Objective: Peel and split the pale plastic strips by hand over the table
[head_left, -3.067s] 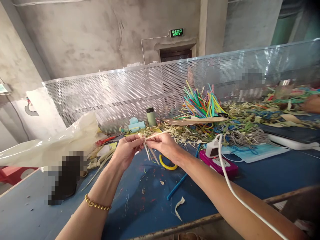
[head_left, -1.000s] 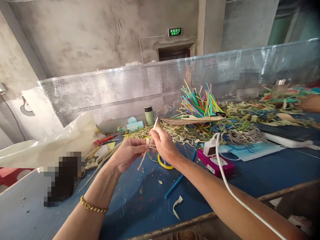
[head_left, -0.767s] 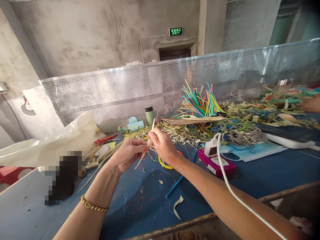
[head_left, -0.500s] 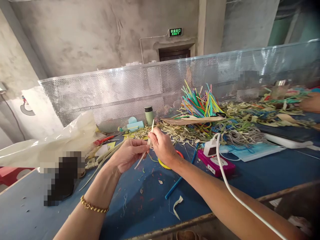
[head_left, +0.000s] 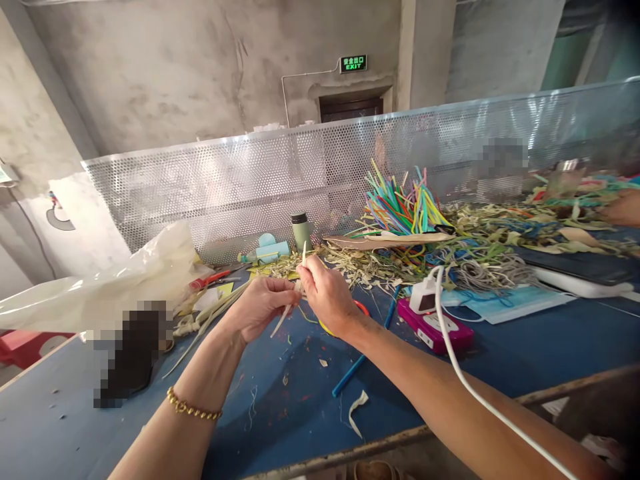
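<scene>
Above the blue table, both hands pinch one thin, pale strip [head_left: 281, 321], which looks like dried plant leaf. My left hand [head_left: 267, 303] grips it between thumb and fingertips, and its lower end hangs down below. My right hand [head_left: 327, 293] is closed on the upper part, whose pointed tip stands up above the thumb. The fingertips of the two hands almost meet, hiding the strip's middle. Partly behind my right hand lies a red and yellow ring-shaped piece [head_left: 326, 329]. A blue rod [head_left: 350, 375] rests on the table beside my right forearm.
Dried plant strips [head_left: 350, 263] and coloured rods [head_left: 400, 203] lie before a perforated metal screen [head_left: 240, 193]. A magenta box [head_left: 440, 328] with a white plug and cable sits at right. Red-handled scissors [head_left: 207, 280] and a clear plastic bag [head_left: 150, 273] are at left. Another person's hand [head_left: 623, 208] shows far right.
The hands stay close together on the strip, with only a slight shift of the fingers. The strip's upper tip shows a little shorter. The whole view has moved slightly.
</scene>
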A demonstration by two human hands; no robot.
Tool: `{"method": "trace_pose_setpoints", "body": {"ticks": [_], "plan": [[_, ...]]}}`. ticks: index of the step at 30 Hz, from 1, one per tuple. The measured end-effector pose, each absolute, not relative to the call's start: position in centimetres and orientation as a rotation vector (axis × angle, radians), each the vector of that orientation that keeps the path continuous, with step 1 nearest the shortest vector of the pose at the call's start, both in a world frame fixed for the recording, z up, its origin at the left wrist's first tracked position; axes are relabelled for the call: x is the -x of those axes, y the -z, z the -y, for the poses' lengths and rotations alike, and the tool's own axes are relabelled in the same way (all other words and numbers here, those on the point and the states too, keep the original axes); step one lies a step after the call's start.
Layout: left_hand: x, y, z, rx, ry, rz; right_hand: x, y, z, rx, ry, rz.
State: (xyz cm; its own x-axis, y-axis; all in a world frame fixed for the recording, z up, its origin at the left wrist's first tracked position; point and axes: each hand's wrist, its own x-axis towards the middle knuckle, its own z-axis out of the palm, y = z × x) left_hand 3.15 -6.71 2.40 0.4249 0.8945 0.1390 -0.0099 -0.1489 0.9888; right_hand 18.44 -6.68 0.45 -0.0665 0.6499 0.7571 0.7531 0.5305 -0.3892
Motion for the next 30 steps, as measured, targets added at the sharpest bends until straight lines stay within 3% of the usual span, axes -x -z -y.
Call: {"method": "trace_pose_setpoints", "body": {"ticks": [3, 9, 20, 30], "plan": [[-3.0, -2.4, 6.4, -1.507, -1.003, -0.863, -19.0, -1.1, 6.6, 1.026, -0.138, 1.767], [-2.3, -2.6, 5.7, -1.434, -1.023, -0.885, -20.9, -2.5, 6.3, 1.036, -0.993, 1.725], [-1.0, -2.3, 4.3, -1.405, -1.032, -0.816, -23.9, -4.7, 8.1, 0.587, -1.309, 1.884], [-1.3, -2.1, 4.4, -1.368, -0.987, -0.776, -21.9, -4.0, 7.6, 0.546, -1.102, 1.603]]}}
